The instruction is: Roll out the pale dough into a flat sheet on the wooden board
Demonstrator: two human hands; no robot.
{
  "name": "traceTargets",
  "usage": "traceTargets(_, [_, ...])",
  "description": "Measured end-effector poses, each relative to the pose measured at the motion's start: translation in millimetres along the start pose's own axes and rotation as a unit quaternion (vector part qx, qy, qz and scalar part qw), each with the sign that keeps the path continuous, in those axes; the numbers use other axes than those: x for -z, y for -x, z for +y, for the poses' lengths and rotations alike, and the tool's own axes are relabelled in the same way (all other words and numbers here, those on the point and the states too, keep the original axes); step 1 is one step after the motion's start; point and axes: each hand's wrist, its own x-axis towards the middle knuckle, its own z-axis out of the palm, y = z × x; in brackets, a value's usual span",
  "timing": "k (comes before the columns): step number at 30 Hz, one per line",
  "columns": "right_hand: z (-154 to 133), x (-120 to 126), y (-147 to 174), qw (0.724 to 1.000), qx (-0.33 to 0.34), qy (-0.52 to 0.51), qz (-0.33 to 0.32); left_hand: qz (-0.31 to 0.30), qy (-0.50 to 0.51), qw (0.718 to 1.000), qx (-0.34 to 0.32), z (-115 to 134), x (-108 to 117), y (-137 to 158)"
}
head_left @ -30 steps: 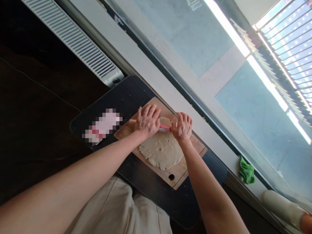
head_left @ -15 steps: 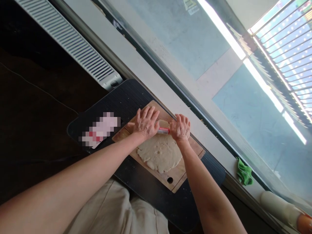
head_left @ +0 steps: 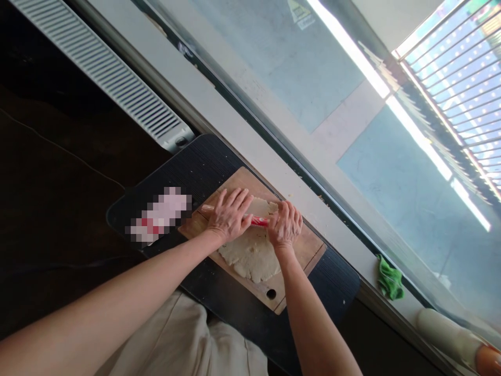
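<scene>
A slim rolling pin [head_left: 259, 221] with a red printed middle lies across a sheet of pale dough [head_left: 250, 258]. My left hand [head_left: 230, 214] presses on its left part, fingers stretched over it and thumb toward the middle. On its right end my right hand [head_left: 285, 224] is closed, with the fingers curled over the far side. The dough is flattened with a ragged edge and rests on a wooden cutting board [head_left: 309, 250], which has a round hole [head_left: 271, 294] at its near corner. Part of the dough is hidden under the hands and the pin.
The board sits on a small dark table [head_left: 203, 162], with a pixelated pink and red item [head_left: 162, 214] at its left. Beyond run a white radiator [head_left: 117, 78] and a window sill [head_left: 250, 143]. A green cloth [head_left: 390, 277] and a pale bottle [head_left: 446, 334] are at the right.
Both hands have drawn the rolling pin a little toward me over the dough, and its printed side has turned. More dough shows beyond the pin. The view has shifted slightly.
</scene>
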Motion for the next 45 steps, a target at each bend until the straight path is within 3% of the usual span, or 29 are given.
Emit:
traceTargets(7, [1,-8,-46,0.999,-0.037,-0.002,0.007,0.011,-0.011,1.0,0.018,-9,0,-42])
traceTargets(9, [0,-6,-41,0.999,-0.039,0.002,0.01,0.013,-0.008,1.0,0.015,-8,0,-38])
traceTargets(16, [-1,1,24,1.0,0.006,0.018,0.007,0.007,0.007,0.998,-0.055,-4,-8,16])
traceTargets(24, [3,-5,-18,1.0,-0.004,0.015,-0.001,0.011,0.005,0.999,-0.039,-8,-6,-25])
traceTargets(27, [1,-1,10,1.0,0.002,0.01,0.001,0.013,0.009,0.999,-0.049,-4,-7,-1])
traceTargets(32, [-4,17,103,1.0,-0.001,0.001,-0.01,-0.033,-0.006,0.993,-0.113,4,-2,81])
traceTargets(34, [-4,23,129,1.0,0.007,-0.007,-0.013,-0.047,-0.019,0.991,-0.125,3,3,98])
traceTargets(39, [11,40,139,0.999,0.019,-0.025,-0.02,-0.099,-0.015,0.981,-0.166,7,19,76])
traceTargets(45, [43,60,151,0.999,-0.047,-0.022,0.003,-0.11,0.031,0.961,-0.25,46,14,28])
